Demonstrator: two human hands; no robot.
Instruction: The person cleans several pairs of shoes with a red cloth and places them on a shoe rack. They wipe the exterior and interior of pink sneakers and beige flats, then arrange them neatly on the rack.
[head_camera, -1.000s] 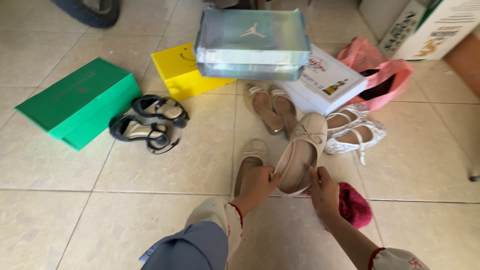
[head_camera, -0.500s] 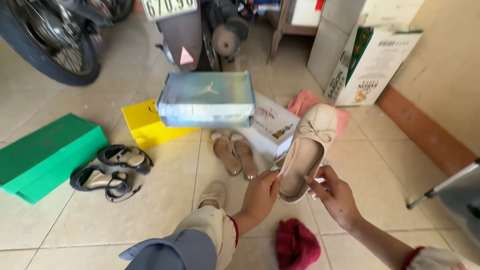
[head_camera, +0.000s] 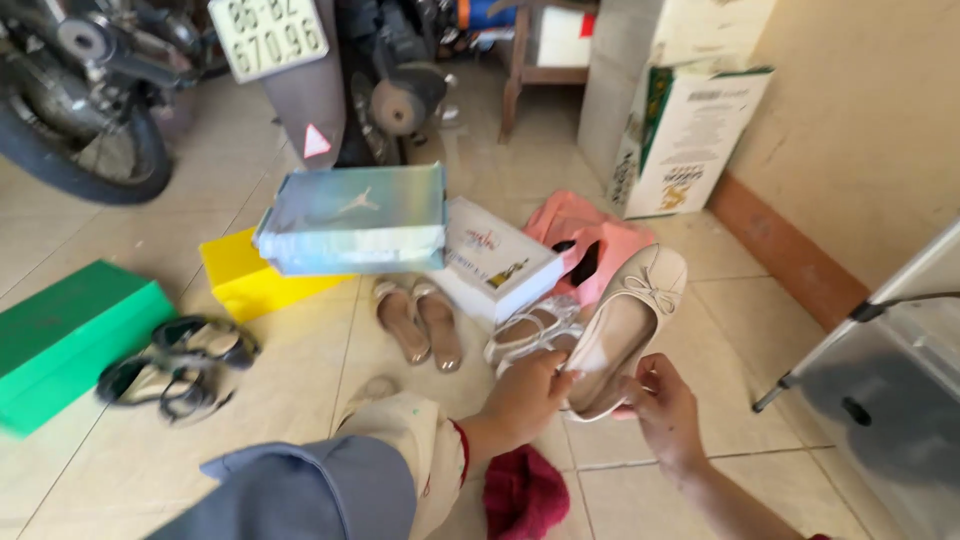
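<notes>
I hold a cream ballet flat (head_camera: 628, 325) with a small bow up off the floor, toe pointing away. My left hand (head_camera: 525, 398) grips its heel rim from the left. My right hand (head_camera: 662, 405) pinches the heel edge from the right. The matching flat (head_camera: 367, 390) lies on the tiles, mostly hidden behind my left sleeve. A dark red fuzzy cloth (head_camera: 524, 494) lies on the floor just below my hands.
On the tiled floor lie white strappy sandals (head_camera: 530, 332), tan sandals (head_camera: 420, 320), black sandals (head_camera: 175, 368), a green box (head_camera: 60, 335), a yellow box (head_camera: 240, 275), a pale blue box (head_camera: 350, 220), a white box (head_camera: 495, 260) and a pink bag (head_camera: 590, 240). A motorbike (head_camera: 90, 90) and cartons (head_camera: 680, 130) stand behind.
The view has lifted and swung right. The flat rose off the floor in both hands, then came slightly lower and to the right. The red cloth now sits under my hands.
</notes>
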